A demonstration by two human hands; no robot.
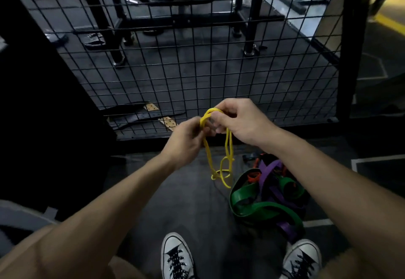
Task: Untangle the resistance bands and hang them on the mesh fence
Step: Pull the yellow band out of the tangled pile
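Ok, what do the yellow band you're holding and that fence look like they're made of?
The yellow band looks like thin rubber or latex tubing, matte: it hangs in limp, kinked loops from both hands. I can't rule out cord. The fence looks like welded steel wire with a black coating, judging by its straight, rigid grid squares.

A gym: black steel rack frames [114, 15] stand on dark rubber flooring [197, 64] beyond a mesh fence [219, 86] at 12 o'clock; tangled resistance bands [269, 193] lie at 4 o'clock.
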